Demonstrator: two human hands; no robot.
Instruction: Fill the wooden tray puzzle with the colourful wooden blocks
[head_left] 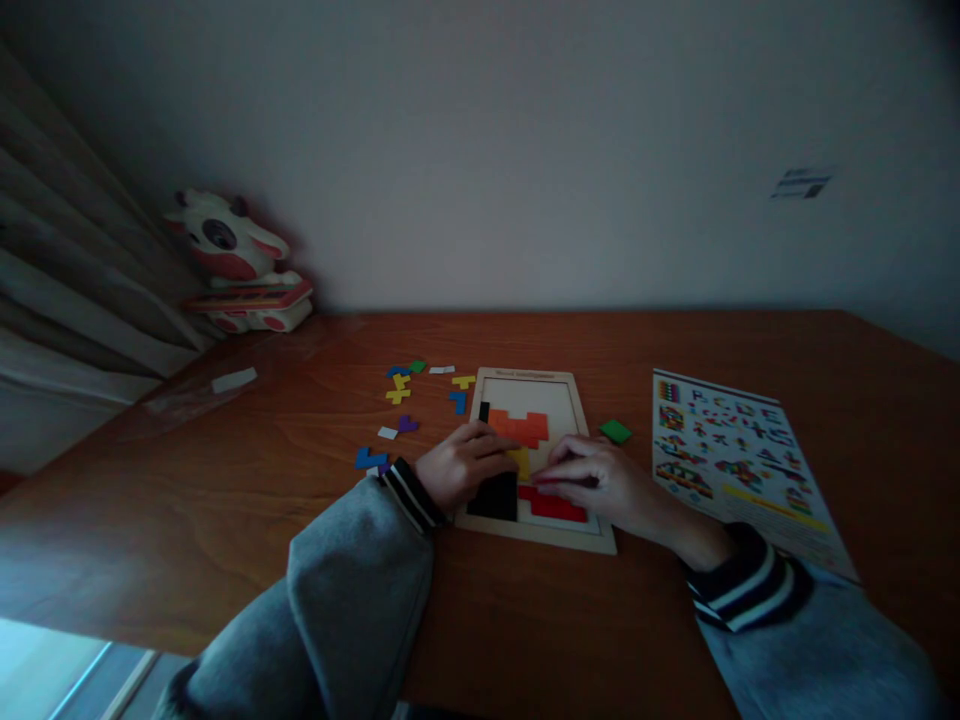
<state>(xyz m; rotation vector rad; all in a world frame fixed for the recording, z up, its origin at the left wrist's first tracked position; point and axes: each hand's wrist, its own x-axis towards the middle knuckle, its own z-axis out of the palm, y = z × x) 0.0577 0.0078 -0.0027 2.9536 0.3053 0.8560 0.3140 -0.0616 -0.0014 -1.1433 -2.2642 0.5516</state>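
Observation:
A wooden puzzle tray (555, 545) lies on the brown table, with black, orange, yellow and red pieces inside. My left hand (463, 465) rests over the tray's left side, its fingers together and reaching to the yellow piece (523, 462). My right hand (600, 480) is over the tray's right side, thumb and fingers closed near the yellow and red pieces. Whatever is between its fingertips is too small to make out. Below the fingertips lies the red piece (559, 507); the orange pieces (529, 429) sit farther back.
Loose blue (370, 459), yellow, purple, white and green pieces lie left of the tray. A green piece (616, 431) lies to its right, beside a printed sheet (739, 450). A cow toy (240, 265) stands at the back left, near a plastic bag (202, 395).

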